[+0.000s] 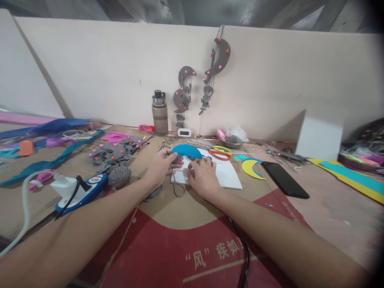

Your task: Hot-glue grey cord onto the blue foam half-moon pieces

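Note:
My left hand (163,166) is closed, thumb against fingers, on grey yarn; a loop of the yarn (179,191) trails below it onto the cardboard. Curled over a white board (231,176) is my right hand (204,176), its fingers bent down and together. Whatever lies under those fingertips is hidden. A teal-blue rounded piece (187,151) lies just beyond both hands, at the back of the board. Something small and dark blue shows behind the right fingers, too covered to name. Scissors with red and yellow handles (220,153) rest at the board's far right corner.
Left of me are a grey yarn ball (119,176), grey felt pieces with pink dots (115,152) and a blue power strip (84,194). A bottle (160,114) stands behind. Rightward lie a yellow crescent (252,169) and a phone (284,179). A black cord (244,244) runs between my arms.

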Motion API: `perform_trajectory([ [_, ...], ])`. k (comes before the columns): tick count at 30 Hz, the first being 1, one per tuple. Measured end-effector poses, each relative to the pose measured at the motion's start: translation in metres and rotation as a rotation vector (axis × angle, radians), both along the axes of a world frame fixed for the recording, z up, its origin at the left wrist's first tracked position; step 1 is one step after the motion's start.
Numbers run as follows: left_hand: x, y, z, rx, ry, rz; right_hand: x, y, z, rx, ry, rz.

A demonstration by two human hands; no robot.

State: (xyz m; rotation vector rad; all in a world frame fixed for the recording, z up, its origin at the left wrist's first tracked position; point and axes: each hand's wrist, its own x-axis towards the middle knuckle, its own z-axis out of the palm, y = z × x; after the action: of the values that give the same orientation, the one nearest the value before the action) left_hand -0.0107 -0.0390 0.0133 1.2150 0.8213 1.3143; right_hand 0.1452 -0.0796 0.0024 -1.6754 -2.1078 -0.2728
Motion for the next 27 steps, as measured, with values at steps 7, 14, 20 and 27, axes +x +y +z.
perform_trajectory([
  [7,0.001,-0.001,0.001,0.001,-0.011,0.001,0.001,0.003,0.003,-0.019,0.093,-0.032],
  [14,-0.001,-0.001,0.008,0.061,-0.081,0.023,0.004,0.012,0.003,-0.005,0.236,-0.075],
  [20,-0.004,0.001,0.013,0.081,-0.120,0.063,0.020,0.025,0.004,0.055,0.096,-0.179],
  [27,-0.006,0.004,0.017,0.065,-0.159,0.098,0.036,0.024,0.020,-0.203,0.051,-0.197],
])
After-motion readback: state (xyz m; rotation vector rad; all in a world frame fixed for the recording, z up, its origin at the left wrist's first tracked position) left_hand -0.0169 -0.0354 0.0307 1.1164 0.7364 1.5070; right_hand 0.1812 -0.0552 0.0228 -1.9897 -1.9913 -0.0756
